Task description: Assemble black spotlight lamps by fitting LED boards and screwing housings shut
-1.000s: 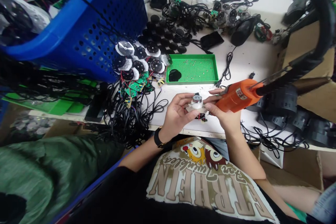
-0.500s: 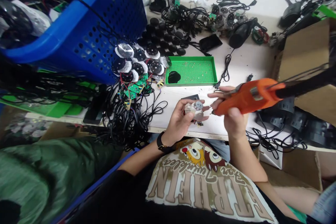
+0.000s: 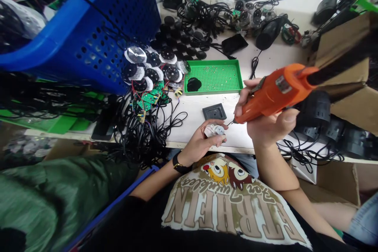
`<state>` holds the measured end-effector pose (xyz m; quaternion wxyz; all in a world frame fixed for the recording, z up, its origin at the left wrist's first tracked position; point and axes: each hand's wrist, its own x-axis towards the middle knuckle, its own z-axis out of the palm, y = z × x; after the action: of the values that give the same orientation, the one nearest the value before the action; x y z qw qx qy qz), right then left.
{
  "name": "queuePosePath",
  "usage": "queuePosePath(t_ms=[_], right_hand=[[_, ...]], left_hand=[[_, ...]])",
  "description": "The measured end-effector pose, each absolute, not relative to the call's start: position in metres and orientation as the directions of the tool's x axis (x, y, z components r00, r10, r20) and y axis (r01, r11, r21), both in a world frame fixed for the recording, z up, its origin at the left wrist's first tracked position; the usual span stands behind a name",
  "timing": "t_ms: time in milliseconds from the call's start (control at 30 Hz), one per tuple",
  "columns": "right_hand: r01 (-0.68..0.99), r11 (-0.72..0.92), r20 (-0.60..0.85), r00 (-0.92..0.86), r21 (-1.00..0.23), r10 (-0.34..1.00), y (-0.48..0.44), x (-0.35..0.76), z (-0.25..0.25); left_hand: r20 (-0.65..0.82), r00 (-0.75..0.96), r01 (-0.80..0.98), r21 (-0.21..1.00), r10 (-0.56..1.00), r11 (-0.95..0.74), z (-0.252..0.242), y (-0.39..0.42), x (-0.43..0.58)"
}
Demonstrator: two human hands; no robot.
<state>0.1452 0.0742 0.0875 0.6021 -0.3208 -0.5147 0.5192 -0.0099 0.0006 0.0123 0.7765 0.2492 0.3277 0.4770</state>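
Green tray (image 3: pixel 213 91) near the hands (image 3: pixel 203 142) holds black disc (image 3: pixel 194 84), tiny bits (image 3: pixel 211 68).

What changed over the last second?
The right hand let go of the small white part and drew off rightward, keeping the orange screwdriver. The left hand, now holding the part alone, moved slightly nearer the body. Green tray, blue basket: unchanged.

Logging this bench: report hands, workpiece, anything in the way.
Left hand gripping small white part. Right hand holding orange tool, bit toward the part. Dark rectangular piece close by on bench, beyond left hand.
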Motion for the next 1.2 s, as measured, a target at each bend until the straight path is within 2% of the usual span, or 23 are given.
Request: queuePosePath(t_ms=[167, 367, 500, 633, 900, 1200], right_hand=[[-0.38, 0.153, 0.214, -0.123, -0.912, 0.969, 0.063, 0.146, 0.091], [-0.364, 0.194, 0.249, -0.111, -0.911, 0.962, 0.057, 0.149, 0.087], [-0.356, 0.345, 0.354, 0.042, -0.869, 0.934, 0.052, 0.148, 0.086], [-0.322, 0.444, 0.396, 0.204, -0.836, 0.895, 0.044, 0.146, 0.096], [-0.428, 0.481, 0.476, 0.127, -0.765, 0.87, 0.04, 0.138, 0.1], [-0.378, 0.438, 0.426, 0.121, -0.816, 0.897, 0.036, 0.14, 0.094]], left_hand=[[-0.246, 0.361, -0.537, 0.734, 0.9, 0.416, 0.01, -0.004, -0.013], [-0.234, 0.39, -0.54, 0.725, 0.89, 0.427, 0.008, -0.007, -0.014], [-0.274, 0.373, -0.508, 0.739, 0.886, 0.442, 0.004, -0.008, -0.012], [-0.267, 0.324, -0.411, 0.824, 0.908, 0.389, 0.0, -0.009, -0.011], [-0.226, 0.266, -0.13, 0.955, 0.937, 0.267, 0.014, -0.007, -0.013], [-0.268, 0.286, -0.159, 0.934, 0.92, 0.321, 0.014, -0.008, -0.01]])
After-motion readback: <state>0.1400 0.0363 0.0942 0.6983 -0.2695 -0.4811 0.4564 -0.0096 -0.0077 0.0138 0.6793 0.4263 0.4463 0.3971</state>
